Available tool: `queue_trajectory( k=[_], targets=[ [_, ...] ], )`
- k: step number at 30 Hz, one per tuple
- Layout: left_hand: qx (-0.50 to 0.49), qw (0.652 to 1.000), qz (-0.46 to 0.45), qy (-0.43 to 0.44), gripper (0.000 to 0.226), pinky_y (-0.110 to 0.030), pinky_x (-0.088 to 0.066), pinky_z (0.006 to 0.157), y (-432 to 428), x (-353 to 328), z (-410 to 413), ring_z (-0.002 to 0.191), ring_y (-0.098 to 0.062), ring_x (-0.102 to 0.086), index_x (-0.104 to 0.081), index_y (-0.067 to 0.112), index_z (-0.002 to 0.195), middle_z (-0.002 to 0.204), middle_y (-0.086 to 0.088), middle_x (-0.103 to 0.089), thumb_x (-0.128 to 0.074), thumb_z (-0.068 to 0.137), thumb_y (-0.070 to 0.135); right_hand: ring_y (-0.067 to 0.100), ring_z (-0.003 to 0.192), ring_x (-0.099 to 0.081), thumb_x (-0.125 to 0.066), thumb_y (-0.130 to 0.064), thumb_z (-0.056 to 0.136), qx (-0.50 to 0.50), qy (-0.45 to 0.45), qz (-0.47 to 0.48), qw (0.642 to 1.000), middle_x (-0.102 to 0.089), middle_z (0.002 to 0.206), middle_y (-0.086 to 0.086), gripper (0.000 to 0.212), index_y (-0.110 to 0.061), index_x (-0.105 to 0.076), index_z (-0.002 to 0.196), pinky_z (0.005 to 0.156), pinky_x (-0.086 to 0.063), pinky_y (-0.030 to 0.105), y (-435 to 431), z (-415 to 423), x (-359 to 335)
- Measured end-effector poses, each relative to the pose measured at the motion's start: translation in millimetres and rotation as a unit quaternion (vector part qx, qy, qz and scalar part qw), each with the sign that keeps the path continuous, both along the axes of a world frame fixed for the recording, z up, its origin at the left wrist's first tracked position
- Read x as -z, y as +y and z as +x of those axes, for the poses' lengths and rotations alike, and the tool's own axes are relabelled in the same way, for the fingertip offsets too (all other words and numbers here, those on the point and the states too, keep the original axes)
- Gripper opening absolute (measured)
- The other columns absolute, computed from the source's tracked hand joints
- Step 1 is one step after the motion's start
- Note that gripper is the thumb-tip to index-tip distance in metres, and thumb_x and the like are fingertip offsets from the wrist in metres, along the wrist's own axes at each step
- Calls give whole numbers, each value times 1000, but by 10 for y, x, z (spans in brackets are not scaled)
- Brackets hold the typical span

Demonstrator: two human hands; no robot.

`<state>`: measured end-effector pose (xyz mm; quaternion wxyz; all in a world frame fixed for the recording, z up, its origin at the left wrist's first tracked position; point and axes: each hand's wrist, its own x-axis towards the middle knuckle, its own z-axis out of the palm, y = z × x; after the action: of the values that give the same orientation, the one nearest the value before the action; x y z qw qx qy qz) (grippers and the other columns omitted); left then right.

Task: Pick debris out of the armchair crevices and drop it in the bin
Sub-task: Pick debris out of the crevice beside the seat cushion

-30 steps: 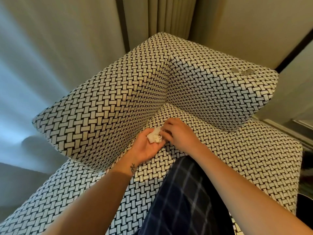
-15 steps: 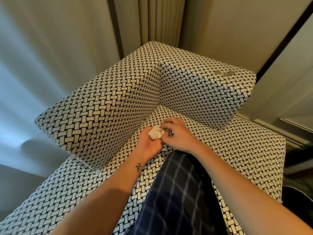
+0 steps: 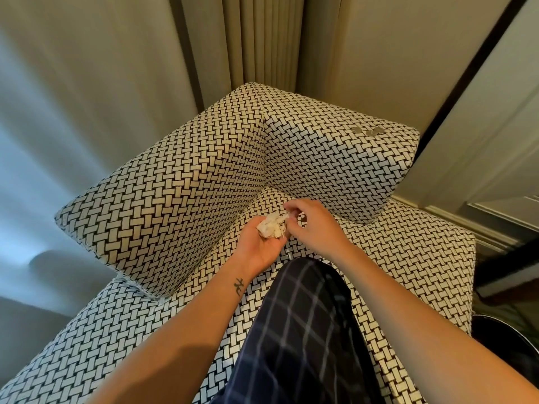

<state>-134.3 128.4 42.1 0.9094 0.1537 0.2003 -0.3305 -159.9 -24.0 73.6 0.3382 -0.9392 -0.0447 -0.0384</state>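
The armchair [image 3: 408,258] is covered in a black-and-white woven pattern. My hands meet over the seat, close to the corner crevice [image 3: 264,191] where the back and the side cushion join. My left hand [image 3: 258,250] lies palm up and cups a crumpled white wad of debris [image 3: 271,227]. My right hand [image 3: 319,228] is just right of it, its fingertips pinching a scrap at the wad's upper edge. A dark curved rim [image 3: 509,341] shows at the lower right; I cannot tell whether it is the bin.
My knee in dark plaid trousers [image 3: 303,330] rests on the seat below the hands. Two small grey flat things [image 3: 366,130] lie on top of the side cushion. Curtains [image 3: 262,39] hang behind the chair, with a panelled wall [image 3: 481,141] to the right.
Both hands have risen a little off the seat, away from the crevice. The right fingertips moved from the seat fabric to the top of the wad in my left palm.
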Motion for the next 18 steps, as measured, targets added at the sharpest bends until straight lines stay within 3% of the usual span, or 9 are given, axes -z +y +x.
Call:
queue_trajectory(
  k=[4, 8, 11, 15, 18],
  targets=[
    [7, 1000, -2, 3, 49, -41, -56, 98, -64, -7, 6, 111, -30, -63, -41, -8, 146, 129, -27, -58, -43, 103, 16, 4, 108, -57, -61, -30, 98, 20, -21, 31, 999, -64, 114, -15, 16, -29, -70, 110, 94, -49, 28, -75, -34, -85],
    [19, 1000, 8, -15, 49, -39, -54, 99, -119, -66, -26, 110, -29, -63, -45, -9, 141, 127, -27, -60, -45, 99, 16, 1, 108, -57, -71, -20, 89, 24, -8, 59, 998, -62, 111, -15, 12, -31, -69, 92, 91, -41, 20, -112, -111, -149],
    [27, 999, 14, -26, 44, -35, -56, 94, -173, -118, -59, 103, -28, -65, -52, -10, 131, 114, -27, -65, -46, 96, 16, 5, 111, -54, -70, -21, 89, 9, -11, 27, 1000, -60, 111, -14, 9, -27, -71, 95, 97, -38, 24, -147, -146, -153],
    [54, 998, 3, -14, 45, -39, -48, 105, -230, -123, -74, 112, -32, -62, -47, -13, 135, 120, -31, -62, -39, 103, 18, 10, 113, -49, -68, -22, 91, 3, -11, 1, 1000, -58, 112, -12, 11, -25, -72, 101, 102, -40, 32, -202, -184, -156],
    [68, 997, 3, -25, 48, -38, -49, 105, -265, -124, -105, 112, -32, -61, -45, -12, 139, 121, -29, -60, -39, 101, 16, 9, 108, -50, -67, -24, 91, -1, -10, -22, 1000, -55, 109, -13, 13, -24, -72, 103, 99, -44, 33, -252, -217, -171]
  ],
)
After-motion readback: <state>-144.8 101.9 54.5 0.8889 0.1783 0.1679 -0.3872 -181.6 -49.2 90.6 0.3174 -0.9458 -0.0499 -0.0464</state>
